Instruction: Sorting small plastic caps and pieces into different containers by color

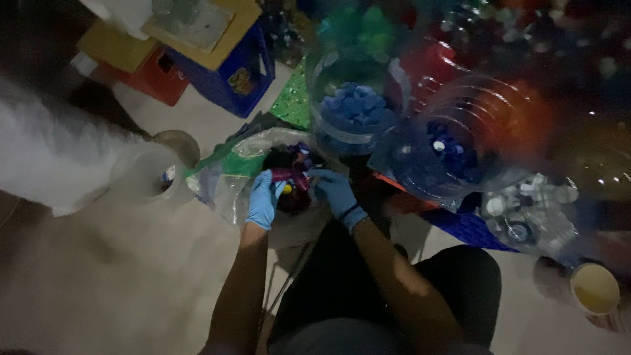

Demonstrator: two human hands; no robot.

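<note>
Both my hands wear blue gloves and meet over a dark heap in front of my knees. My left hand (pixel 263 197) and my right hand (pixel 335 190) together hold a small magenta object (pixel 289 174); its exact kind is too blurred to tell. They work at the mouth of a clear plastic bag (pixel 227 181) with a green patch, which holds small dark and purple pieces.
Large clear jars of blue bottle caps (pixel 355 108) and dark blue caps (pixel 453 154) stand beyond my hands. A white bucket (pixel 148 174) sits left, a blue crate (pixel 236 75) and red crate (pixel 154 75) behind. A jar of white caps (pixel 532 213) and a yellow-rimmed tub (pixel 595 289) lie right.
</note>
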